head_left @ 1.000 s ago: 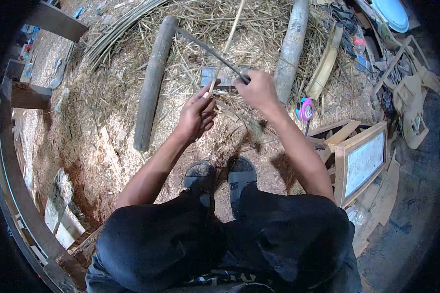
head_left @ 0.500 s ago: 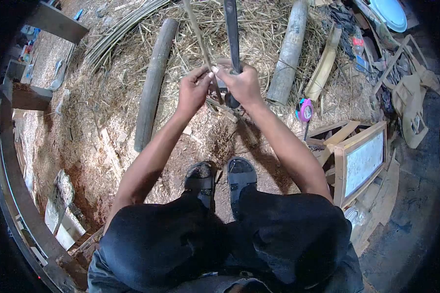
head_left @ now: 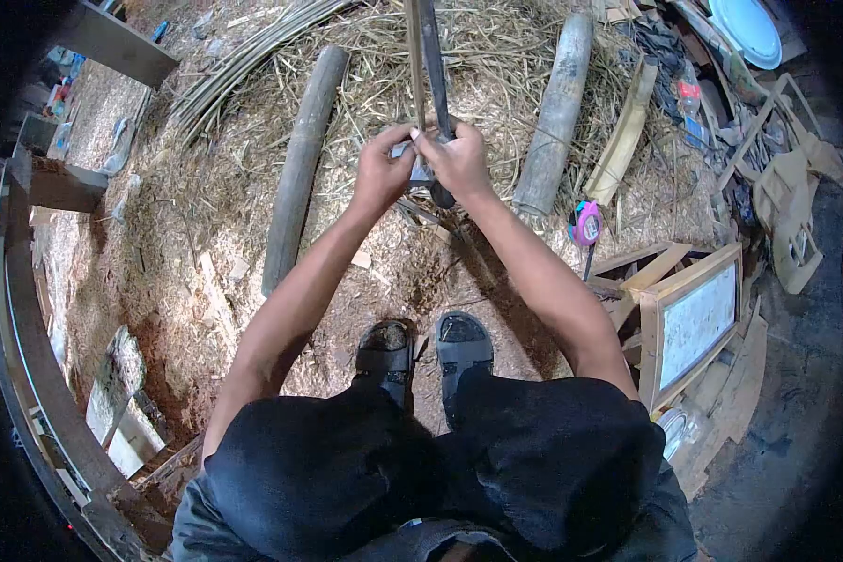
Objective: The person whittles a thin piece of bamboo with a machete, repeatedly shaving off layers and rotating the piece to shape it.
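With our left hand point(head_left: 382, 175) we pinch a thin bamboo strip point(head_left: 416, 66), and our right hand point(head_left: 459, 165) wraps round a dark-bladed knife point(head_left: 432, 66) (its thumb meets the strip), both pieces pointing side by side toward the far edge of the shavings-covered floor point(head_left: 332, 314)

Decent gaps either side, clutter out right

So on this shavings-covered floor point(head_left: 187, 234), a lane is running between the left hand point(head_left: 386, 176) and the left pole point(head_left: 306, 173). A narrower one is opening between the right hand point(head_left: 457, 164) and the right pole point(head_left: 556, 117). Dead ahead, the strip point(head_left: 416, 56) and long blade point(head_left: 436, 56) are blocking the middle. Toward the floor's right edge, a curved slat point(head_left: 622, 131), tape measure point(head_left: 584, 224) and wooden frame point(head_left: 654, 347) are crowding things. Sandals point(head_left: 384, 361) are hogging the near side.
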`<action>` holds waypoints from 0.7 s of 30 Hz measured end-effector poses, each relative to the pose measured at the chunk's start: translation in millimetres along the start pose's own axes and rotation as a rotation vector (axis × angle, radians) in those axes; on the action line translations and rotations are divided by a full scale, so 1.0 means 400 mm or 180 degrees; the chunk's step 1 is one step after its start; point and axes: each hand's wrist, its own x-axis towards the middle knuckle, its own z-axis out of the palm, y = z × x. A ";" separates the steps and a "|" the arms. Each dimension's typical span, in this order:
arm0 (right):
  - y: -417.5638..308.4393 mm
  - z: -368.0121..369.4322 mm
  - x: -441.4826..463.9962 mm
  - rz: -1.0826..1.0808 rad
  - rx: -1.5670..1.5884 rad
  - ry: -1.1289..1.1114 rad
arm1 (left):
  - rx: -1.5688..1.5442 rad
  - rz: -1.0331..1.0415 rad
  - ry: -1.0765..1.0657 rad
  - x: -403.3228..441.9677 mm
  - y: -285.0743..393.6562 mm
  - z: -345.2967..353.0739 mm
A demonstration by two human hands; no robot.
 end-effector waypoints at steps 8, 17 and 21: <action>-0.037 -0.010 -0.005 0.0510 -0.0207 -0.0236 | -0.0958 0.0495 0.0072 0.054 0.178 -0.048; -0.089 -0.017 -0.098 0.0292 -0.1539 -0.0182 | 0.0117 0.0973 0.0411 0.071 0.186 -0.060; -0.137 0.004 -0.106 0.0024 -0.1850 -0.0019 | 0.0285 0.1042 0.0479 0.072 0.182 -0.065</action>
